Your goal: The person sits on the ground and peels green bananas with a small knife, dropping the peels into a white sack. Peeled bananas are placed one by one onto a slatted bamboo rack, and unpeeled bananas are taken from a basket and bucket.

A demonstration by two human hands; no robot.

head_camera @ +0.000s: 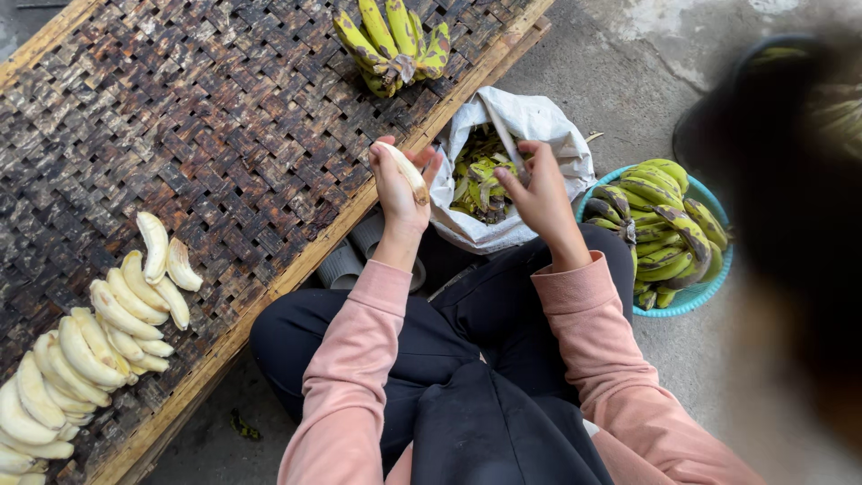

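Head view | left hand point(398, 189) fingers wrapped around pale peeled banana point(406, 169), long axis tilted up-left | right hand point(539, 193) pinching thin knife point(507, 139), just right, over white sack point(539, 121).

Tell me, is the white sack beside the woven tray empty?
No, the white sack is open and holds green banana peels, just behind the left hand with its peeled banana.

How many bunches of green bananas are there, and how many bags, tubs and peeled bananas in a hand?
Green banana bunches lying on the woven tray: 1
Turquoise tubs of green bananas: 1
White bags of peels: 1
Peeled bananas in the left hand: 1
Total: 4
The peeled bananas laid in rows run past the picture's edge, so they are left uncounted.
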